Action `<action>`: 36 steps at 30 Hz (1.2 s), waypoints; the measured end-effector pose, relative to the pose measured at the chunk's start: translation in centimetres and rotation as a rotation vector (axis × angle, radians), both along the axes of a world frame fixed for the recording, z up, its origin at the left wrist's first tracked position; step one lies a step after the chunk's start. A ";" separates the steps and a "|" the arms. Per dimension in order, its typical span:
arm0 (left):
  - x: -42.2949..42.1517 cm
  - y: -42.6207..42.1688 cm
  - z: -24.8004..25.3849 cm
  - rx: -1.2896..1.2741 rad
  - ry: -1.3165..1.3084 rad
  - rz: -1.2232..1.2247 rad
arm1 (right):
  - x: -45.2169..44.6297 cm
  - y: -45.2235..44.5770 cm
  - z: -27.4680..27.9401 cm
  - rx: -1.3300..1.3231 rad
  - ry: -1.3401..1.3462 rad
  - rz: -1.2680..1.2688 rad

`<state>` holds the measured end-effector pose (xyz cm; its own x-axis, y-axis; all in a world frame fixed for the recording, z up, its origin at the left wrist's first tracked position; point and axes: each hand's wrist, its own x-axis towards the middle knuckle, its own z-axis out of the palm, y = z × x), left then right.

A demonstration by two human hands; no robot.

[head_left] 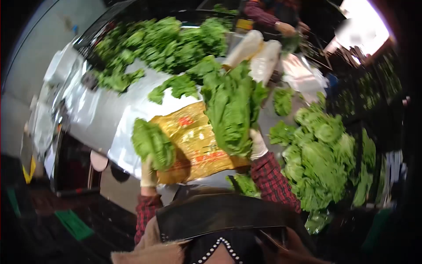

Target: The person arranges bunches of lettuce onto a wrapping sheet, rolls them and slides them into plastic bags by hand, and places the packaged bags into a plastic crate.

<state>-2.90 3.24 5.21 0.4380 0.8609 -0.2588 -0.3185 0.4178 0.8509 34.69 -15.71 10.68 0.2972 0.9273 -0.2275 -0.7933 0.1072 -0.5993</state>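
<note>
The large leafy bunch [231, 110] is at the right hand [257, 145], which grips its lower right edge (the fingers are mostly hidden by leaves). Its long axis points away from the person, leaf tips far, tipped slightly left. The small leafy bunch [151, 143], shorter and slanting from far left to near right, is in the left hand [148, 173], which is closed around its near end. Between the two bunches the yellow plastic bag [191, 130] lies flat on the metal table [99, 125]; beyond the right hand, a lettuce heap [321, 167] spreads to the right
</note>
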 end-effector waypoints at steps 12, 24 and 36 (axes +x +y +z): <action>2.4 0.8 -0.2 0.744 0.923 -0.099 | -7.9 5.1 -6.9 -0.554 -1.314 0.276; -4.8 4.2 -8.0 -0.077 0.683 -0.040 | 4.9 3.5 -4.5 -0.149 -2.704 0.472; -0.4 3.3 -7.7 -0.068 0.570 0.184 | 4.1 5.7 -2.8 -1.153 -2.161 0.851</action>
<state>-3.32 6.55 -2.48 0.0599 0.8826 -0.4662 0.1076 0.4586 0.8821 38.78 -10.05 7.90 0.4937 0.7201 -0.4876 0.8641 -0.4693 0.1820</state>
